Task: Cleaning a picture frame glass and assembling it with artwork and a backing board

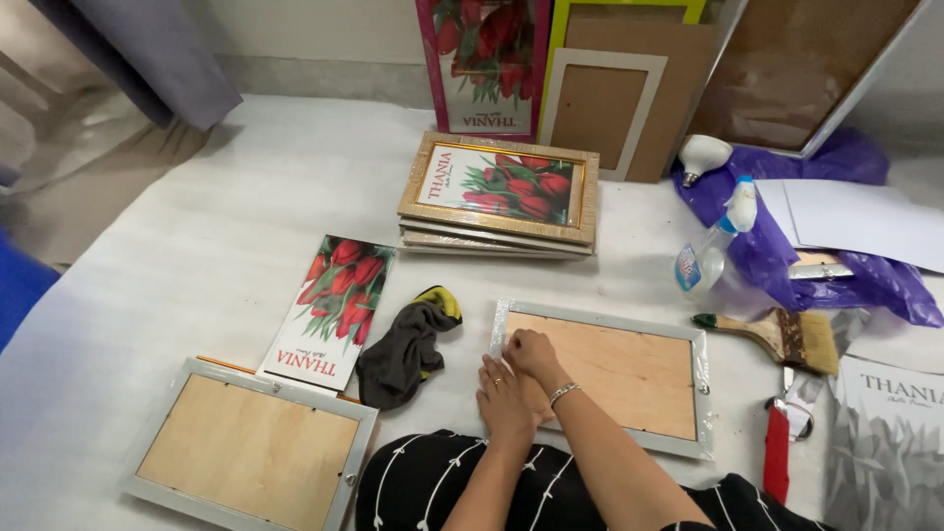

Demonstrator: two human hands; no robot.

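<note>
A: Picture frame [629, 369], face down with its wooden backing up, lies right before the person; a second one [251, 442] sits at the lower left.

B: The hands?

A: Left hand [504, 401] presses flat on the frame's left edge; right hand [531, 352] pinches at that rim, holding nothing loose.

B: Other things?

A: One stack of frames [501, 197], one dark cloth [405, 349], one paintbrush [782, 332], one spray bottle [710, 246]. Open sheet to the far left.

stack of frames [498, 197] seen at top centre | dark cloth [403, 349] left of centre | paintbrush [782, 332], spray bottle [710, 246], purple bag [787, 236] placed at right | second face-down frame [251, 447] lower left
</note>
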